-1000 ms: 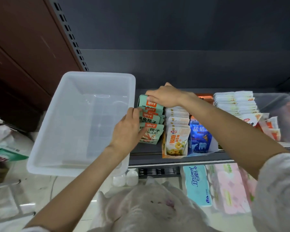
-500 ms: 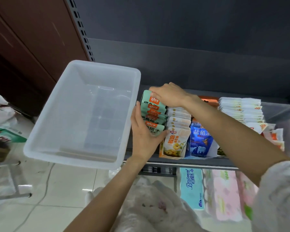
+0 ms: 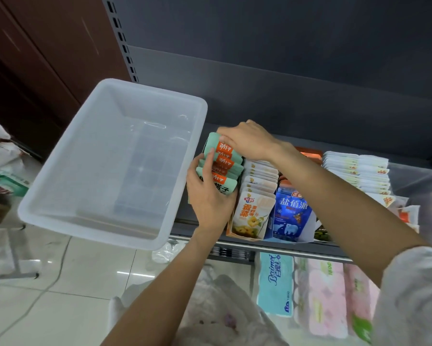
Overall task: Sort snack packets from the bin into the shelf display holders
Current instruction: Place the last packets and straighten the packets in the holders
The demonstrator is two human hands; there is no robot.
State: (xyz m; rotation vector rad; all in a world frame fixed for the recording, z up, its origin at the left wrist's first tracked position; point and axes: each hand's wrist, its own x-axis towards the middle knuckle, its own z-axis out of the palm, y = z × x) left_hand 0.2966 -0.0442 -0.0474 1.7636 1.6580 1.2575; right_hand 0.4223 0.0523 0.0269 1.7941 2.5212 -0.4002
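Note:
A row of green snack packets (image 3: pixel 226 164) with orange labels stands at the left end of the dark shelf (image 3: pixel 284 247). My left hand (image 3: pixel 208 199) wraps round the front of this row, with fingers up its left side. At the back of the row, my right hand (image 3: pixel 247 143) curls its fingers over the top of the rear packet. The row is squeezed between both hands. To the left, the clear plastic bin (image 3: pixel 90 229) hangs over the shelf edge with nothing visible inside.
Right of the green row stand white-and-yellow packets (image 3: pixel 252 213), blue packets (image 3: pixel 292 216) and a row of white packets (image 3: pixel 357 171). Tissue packs (image 3: pixel 274 283) fill the lower shelf. A white plastic bag (image 3: pixel 210 310) lies below my arms. A brown cabinet (image 3: pixel 47 58) is at left.
My left hand has slid from the side of the green packets round to their front, and the row now stands more upright and tighter. My right hand has stayed at the back.

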